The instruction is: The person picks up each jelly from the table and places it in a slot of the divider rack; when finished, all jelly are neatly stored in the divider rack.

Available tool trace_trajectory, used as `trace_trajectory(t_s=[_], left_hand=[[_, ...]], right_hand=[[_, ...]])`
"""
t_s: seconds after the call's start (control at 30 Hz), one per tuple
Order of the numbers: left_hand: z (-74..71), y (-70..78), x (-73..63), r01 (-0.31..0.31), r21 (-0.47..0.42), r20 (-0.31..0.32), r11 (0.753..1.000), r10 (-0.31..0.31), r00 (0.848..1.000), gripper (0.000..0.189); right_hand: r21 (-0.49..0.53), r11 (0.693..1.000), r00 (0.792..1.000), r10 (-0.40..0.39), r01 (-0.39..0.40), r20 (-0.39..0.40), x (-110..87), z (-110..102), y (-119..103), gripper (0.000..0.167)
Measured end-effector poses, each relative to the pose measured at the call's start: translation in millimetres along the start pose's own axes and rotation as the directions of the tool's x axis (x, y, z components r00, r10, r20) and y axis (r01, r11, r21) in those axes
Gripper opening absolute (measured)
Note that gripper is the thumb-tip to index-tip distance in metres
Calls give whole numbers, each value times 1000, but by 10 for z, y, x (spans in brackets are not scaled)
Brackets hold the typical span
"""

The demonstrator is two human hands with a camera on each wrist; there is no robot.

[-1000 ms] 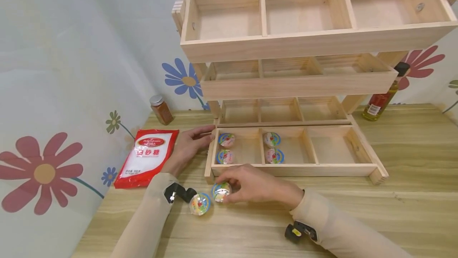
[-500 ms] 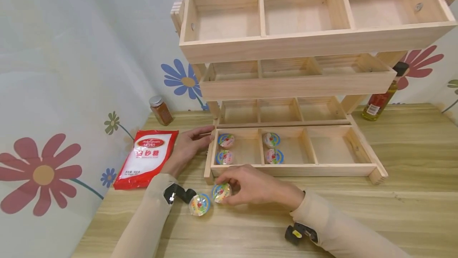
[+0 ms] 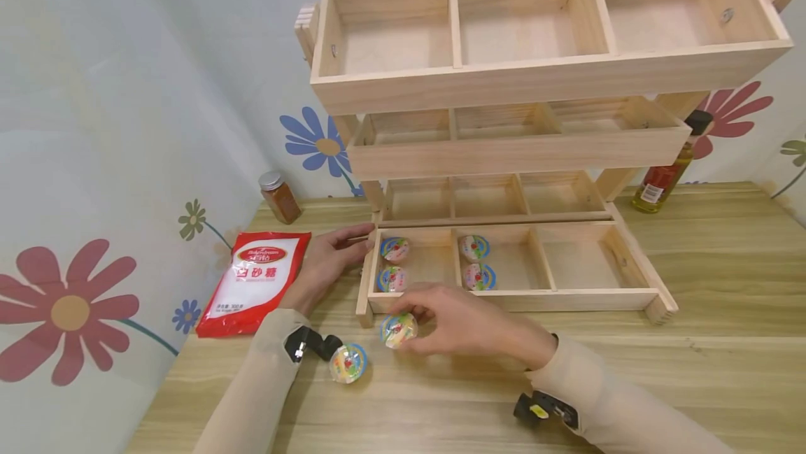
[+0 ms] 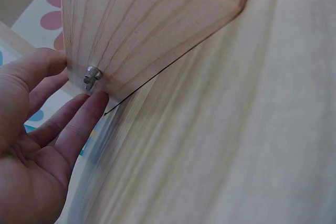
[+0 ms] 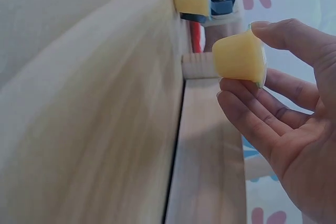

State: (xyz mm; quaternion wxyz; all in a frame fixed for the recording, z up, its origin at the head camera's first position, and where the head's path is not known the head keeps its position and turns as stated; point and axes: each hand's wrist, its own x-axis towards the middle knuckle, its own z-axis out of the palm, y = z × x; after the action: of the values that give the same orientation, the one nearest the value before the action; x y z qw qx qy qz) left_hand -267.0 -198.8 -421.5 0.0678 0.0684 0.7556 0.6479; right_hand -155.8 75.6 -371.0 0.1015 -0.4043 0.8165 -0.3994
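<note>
My right hand (image 3: 462,321) pinches a jelly cup (image 3: 399,330) by its rim between thumb and fingers, just in front of the rack's bottom tray. In the right wrist view the cup (image 5: 239,59) is pale yellow, tipped on its side and raised off the table. A second yellow jelly cup (image 3: 348,363) stands on the table beside my left forearm. My left hand (image 3: 334,258) touches the left side of the wooden rack (image 3: 516,300); the left wrist view shows its fairly straight fingers by a metal bolt (image 4: 92,74). Pinkish jelly cups (image 3: 394,250) sit in the tray's left and middle compartments.
A red and white sugar bag (image 3: 255,279) lies left of my left hand. Behind it stands a spice jar (image 3: 280,197). An oil bottle (image 3: 667,174) is at the rack's right. Higher tiers (image 3: 548,76) of the rack overhang the bottom tray.
My right hand has raised the pinched jelly cup from the table and shifted slightly right and towards the tray. My left hand stays at the rack's side. The head view has shifted a little.
</note>
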Motion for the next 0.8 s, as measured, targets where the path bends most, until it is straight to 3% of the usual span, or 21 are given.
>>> trace_trajectory(t_s=[0.17, 0.43, 0.67, 0.8], left_hand=[[-7, 1, 1, -8, 1, 11, 1000, 8, 1000, 43], [-2, 7, -7, -15, 11, 16, 1000, 14, 1000, 42], [-3, -1, 2, -7, 21, 14, 1000, 6, 1000, 42], [-4, -7, 4, -5, 16, 16, 1000, 4, 1000, 42]], right_hand=[[1, 1000, 999, -13, 13, -48, -88, -112, 9, 40], [55, 998, 993, 36, -30, -109, -222, -326, 71, 38], [-8, 999, 976, 44, -47, -216, -391, -543, 168, 37], [-10, 998, 972, 54, -57, -229, -503, -688, 226, 37]])
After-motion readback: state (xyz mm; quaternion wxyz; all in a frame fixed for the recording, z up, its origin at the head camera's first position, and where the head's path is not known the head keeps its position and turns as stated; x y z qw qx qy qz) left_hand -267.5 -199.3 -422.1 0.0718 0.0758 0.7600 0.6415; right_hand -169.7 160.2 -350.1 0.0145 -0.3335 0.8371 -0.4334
